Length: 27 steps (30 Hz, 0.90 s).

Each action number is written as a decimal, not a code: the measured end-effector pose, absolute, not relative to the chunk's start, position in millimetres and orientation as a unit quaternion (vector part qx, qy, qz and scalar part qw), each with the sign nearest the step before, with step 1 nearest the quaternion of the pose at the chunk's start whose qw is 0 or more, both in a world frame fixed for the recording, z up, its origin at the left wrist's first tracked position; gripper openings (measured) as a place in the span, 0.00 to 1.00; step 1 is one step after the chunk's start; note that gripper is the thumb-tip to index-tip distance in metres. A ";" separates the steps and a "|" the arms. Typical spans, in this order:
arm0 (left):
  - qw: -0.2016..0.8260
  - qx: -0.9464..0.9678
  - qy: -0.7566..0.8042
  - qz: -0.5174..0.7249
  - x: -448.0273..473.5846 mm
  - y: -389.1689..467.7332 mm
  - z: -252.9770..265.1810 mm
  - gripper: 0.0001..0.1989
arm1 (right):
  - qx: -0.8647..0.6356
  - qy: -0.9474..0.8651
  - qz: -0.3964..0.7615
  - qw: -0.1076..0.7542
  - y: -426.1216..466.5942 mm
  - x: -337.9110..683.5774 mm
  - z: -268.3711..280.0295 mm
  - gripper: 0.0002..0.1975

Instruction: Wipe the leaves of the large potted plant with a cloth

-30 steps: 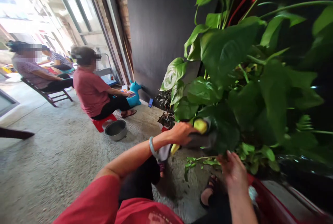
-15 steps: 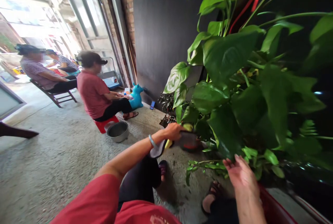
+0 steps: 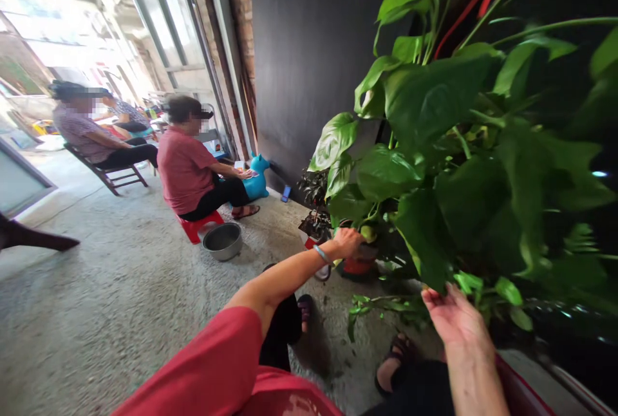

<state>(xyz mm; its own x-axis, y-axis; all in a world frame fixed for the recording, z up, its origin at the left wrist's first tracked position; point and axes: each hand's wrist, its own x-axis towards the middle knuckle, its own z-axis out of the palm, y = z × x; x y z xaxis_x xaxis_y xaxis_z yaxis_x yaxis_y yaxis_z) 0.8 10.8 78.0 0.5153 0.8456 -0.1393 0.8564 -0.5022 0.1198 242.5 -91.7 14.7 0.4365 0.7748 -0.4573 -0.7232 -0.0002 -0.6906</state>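
My left hand (image 3: 348,243), with a bracelet at the wrist, reaches low beside the potted plant, fingers closed. A grey piece that looks like a cloth (image 3: 322,272) shows beneath the wrist; most of it is hidden. Close to those fingers are a yellow-green leaf (image 3: 369,234) and a reddish pot (image 3: 358,266). Palm up, my right hand (image 3: 454,314) has its curled fingers at the lower tip of a large green leaf (image 3: 421,242), which it appears to hold. More broad leaves (image 3: 437,104) of the same plant rise above both hands.
A small dark-leaved plant (image 3: 316,226) stands left of the pot. Cut stems with leaves (image 3: 386,305) lie by my feet. Further left are a grey basin (image 3: 222,242), a person on a red stool (image 3: 197,228) and a blue toy animal (image 3: 257,179). A dark board (image 3: 309,62) leans behind.
My left hand has moved right, further in toward the pot, and the grey cloth now shows less. My right hand stays at the leaf tip. The view has shifted slightly left.
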 end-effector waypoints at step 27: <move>0.139 0.871 0.425 0.204 32.2 -35.9 148.5 0.24 | -0.494 -0.076 0.576 0.647 -81.6 208.5 -36.0 0.13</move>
<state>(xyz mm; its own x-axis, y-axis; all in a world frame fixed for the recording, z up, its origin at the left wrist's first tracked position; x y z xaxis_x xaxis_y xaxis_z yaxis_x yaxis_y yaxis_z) 32.2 -35.9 148.5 0.5559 0.7969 0.2365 0.6836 -0.6002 0.4153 208.5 -81.6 -36.0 0.3249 0.8202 -0.4709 -0.6709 -0.1511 -0.7260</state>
